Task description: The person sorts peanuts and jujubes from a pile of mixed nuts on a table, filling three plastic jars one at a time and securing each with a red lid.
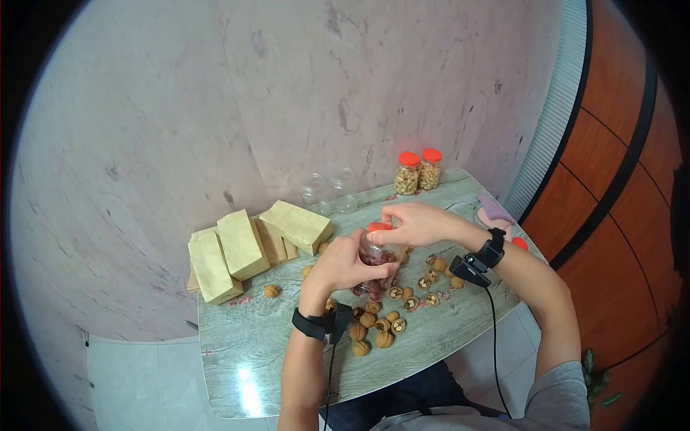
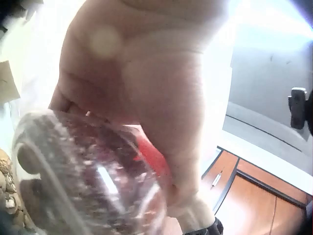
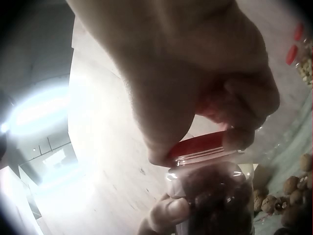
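A clear plastic jar (image 1: 369, 267) filled with dark red, wrinkled pieces, perhaps dried dates, stands a little tilted over the table among the walnuts (image 1: 384, 338). My left hand (image 1: 339, 264) holds the jar around its side, thumb across the front. My right hand (image 1: 420, 221) grips the red lid (image 3: 198, 147) between thumb and fingers at the jar's mouth. Close up in the right wrist view, a clear band of the jar's neck shows under the lid. The left wrist view has the jar's clear base (image 2: 36, 171) turned toward the camera.
Several pale paper packages (image 1: 242, 246) lie at the table's left back. Two red-lidded jars (image 1: 407, 177) of pale nuts stand at the back right, and clear lidless jars (image 1: 343, 190) at the back middle. A pink and purple item (image 1: 494, 212) lies at the right edge.
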A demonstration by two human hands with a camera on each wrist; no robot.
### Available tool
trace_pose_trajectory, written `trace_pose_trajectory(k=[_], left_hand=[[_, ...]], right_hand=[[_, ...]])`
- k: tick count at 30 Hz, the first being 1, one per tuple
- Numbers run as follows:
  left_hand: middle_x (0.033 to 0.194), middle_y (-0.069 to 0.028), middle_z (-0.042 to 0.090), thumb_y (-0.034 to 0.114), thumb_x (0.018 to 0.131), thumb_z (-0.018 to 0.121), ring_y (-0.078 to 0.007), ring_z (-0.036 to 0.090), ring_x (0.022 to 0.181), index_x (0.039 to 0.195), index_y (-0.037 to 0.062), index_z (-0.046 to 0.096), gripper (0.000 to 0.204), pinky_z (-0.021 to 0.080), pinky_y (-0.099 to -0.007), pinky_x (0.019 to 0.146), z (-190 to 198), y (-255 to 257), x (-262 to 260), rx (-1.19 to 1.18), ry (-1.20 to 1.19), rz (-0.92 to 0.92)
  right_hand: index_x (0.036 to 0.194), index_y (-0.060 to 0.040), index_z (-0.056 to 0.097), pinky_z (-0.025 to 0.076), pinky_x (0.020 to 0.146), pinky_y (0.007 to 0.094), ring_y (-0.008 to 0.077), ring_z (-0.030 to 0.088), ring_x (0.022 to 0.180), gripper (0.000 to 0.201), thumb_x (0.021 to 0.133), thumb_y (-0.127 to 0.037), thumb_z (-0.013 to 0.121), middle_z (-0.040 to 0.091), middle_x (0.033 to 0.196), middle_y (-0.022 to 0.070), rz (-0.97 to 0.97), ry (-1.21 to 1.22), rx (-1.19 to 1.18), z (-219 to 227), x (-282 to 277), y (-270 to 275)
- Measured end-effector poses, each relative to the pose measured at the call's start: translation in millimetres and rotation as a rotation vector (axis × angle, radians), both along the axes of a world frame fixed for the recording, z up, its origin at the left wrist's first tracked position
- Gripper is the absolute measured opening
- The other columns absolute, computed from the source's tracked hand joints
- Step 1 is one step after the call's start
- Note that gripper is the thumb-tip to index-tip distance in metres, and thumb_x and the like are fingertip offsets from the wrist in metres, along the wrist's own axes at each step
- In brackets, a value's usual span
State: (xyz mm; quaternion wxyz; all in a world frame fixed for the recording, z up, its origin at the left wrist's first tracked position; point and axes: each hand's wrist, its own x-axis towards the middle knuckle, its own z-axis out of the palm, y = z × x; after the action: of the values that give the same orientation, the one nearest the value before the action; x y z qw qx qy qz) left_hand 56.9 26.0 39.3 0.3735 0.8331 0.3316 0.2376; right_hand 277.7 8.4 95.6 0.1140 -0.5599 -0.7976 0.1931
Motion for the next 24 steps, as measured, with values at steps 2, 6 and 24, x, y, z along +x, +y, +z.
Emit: trace_pose_trajectory(k=[2, 6, 24], left_hand=[[0.089, -0.0168, 0.075, 0.051, 0.074, 0.087, -0.0271, 0.075, 0.083, 0.118, -0.0046, 0.064, 0.074, 0.058, -0.0379, 0.077, 6.1, -3.3, -1.3, -0.001, 0.017, 0.021], [0.086, -0.0178, 0.075, 0.053, 0.073, 0.088, -0.0275, 0.077, 0.080, 0.116, -0.0040, 0.064, 0.076, 0.059, -0.0384, 0.073, 9.3, -5.3, -5.7, 0.126, 0.048, 0.041], [0.123, -0.0163, 0.068, 0.035, 0.088, 0.084, -0.0279, 0.070, 0.105, 0.128, -0.0006, 0.063, 0.057, 0.057, -0.0404, 0.091, 13.8, 1.5, -48.7, 0.221, -0.011, 0.225]], right_hand=[[0.107, 0.0007, 0.063, 0.052, 0.075, 0.0391, 0.0279, 0.067, 0.081, 0.072, 0.093, -0.070, 0.060, 0.070, 0.096, 0.0187, -0.019, 0.037, -0.034, -1.6, -3.4, -6.0], [0.120, -0.0011, 0.059, 0.052, 0.079, 0.0386, 0.0285, 0.068, 0.085, 0.068, 0.097, -0.065, 0.058, 0.070, 0.105, 0.0191, -0.009, 0.296, -0.267, -2.9, 5.0, -4.9], [0.122, 0.0023, 0.052, 0.055, 0.088, 0.0471, 0.0404, 0.071, 0.103, 0.074, 0.083, -0.053, 0.080, 0.070, 0.108, 0.0264, -0.411, 0.120, 0.488, -60.1, 50.6, 106.2]])
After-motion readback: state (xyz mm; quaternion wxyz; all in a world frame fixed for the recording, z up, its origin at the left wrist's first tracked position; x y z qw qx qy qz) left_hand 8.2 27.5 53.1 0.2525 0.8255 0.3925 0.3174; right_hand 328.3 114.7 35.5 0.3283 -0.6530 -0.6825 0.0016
